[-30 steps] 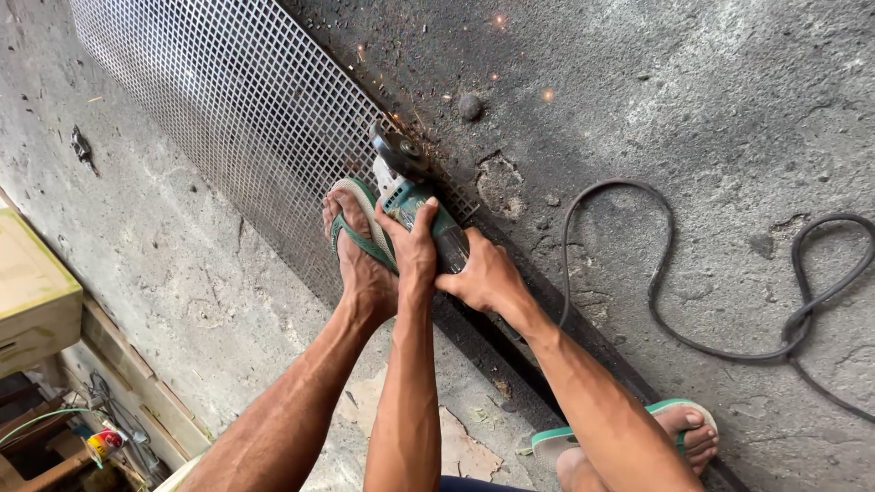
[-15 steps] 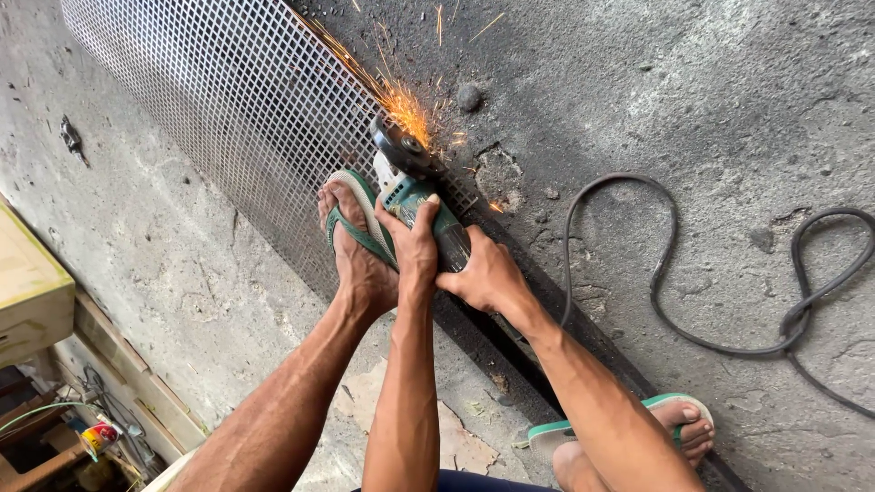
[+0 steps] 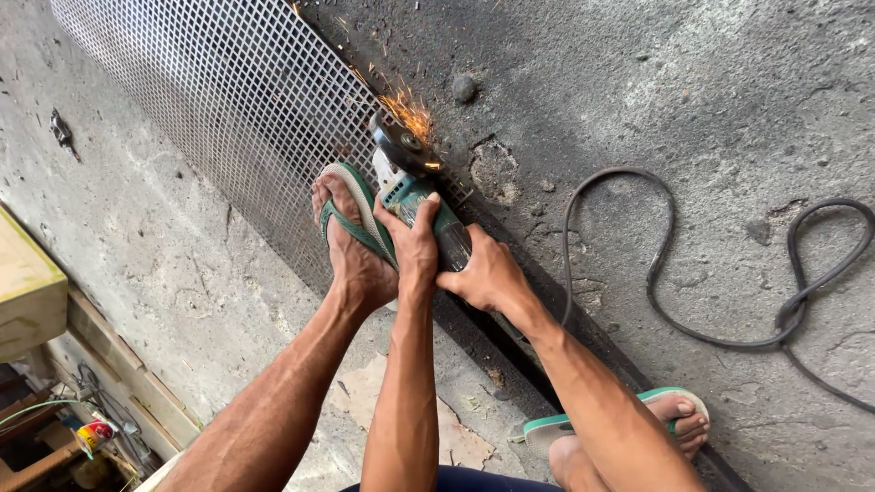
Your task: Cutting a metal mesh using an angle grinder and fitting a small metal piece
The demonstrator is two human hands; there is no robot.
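Nearest, a foot in a green sandal stood at the lower right. Farther up, the left hand and right hand were both clamped around the green grinder. Another sandalled foot pressed on the wire mesh just left. Beyond, sparks flew from the disc at the mesh's right edge, with the black cable looped on the right.

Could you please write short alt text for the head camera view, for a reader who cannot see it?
Seen from above, a person's left hand and right hand grip a green angle grinder, throwing orange sparks at the edge of a wire mesh sheet on a concrete floor. A sandalled foot rests on the mesh; a black power cord loops to the right.
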